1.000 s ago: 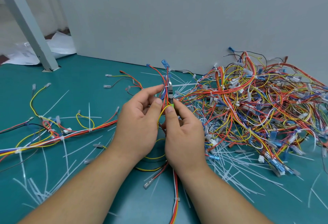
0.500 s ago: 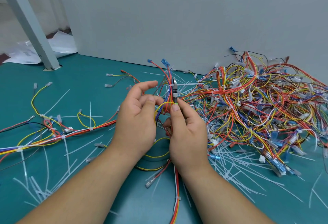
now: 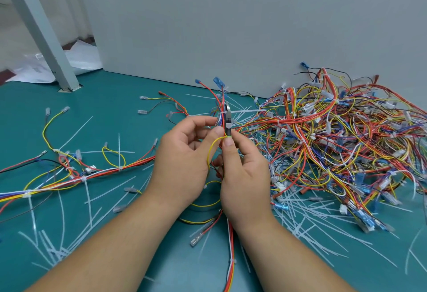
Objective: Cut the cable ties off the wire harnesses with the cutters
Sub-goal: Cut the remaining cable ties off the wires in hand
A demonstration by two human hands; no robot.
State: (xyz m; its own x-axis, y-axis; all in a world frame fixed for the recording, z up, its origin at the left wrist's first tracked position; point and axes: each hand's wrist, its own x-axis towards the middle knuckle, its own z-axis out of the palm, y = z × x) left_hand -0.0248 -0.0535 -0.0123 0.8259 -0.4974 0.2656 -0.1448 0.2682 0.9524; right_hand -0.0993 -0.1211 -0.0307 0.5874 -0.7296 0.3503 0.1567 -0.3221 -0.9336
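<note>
Curling back in, my left hand (image 3: 184, 162) pinches the wire harness (image 3: 219, 99) upright, my right hand (image 3: 245, 171) grips the cutters (image 3: 227, 121), nose pointing straight up at the white cable tie (image 3: 242, 111) just above my thumbs.

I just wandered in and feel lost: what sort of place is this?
Likely a wiring rework workshop: a pile of wire harnesses against a grey wall, cut cable ties littering the teal surface, and the right hand holding cutters to a harness the left hand grips.

Right of the right hand (image 3: 245, 176), a tangled heap of red, yellow and blue wires (image 3: 335, 143) is blocking passage; beyond the left hand (image 3: 182, 164), the flat teal surface (image 3: 111, 104) is lying open.
</note>
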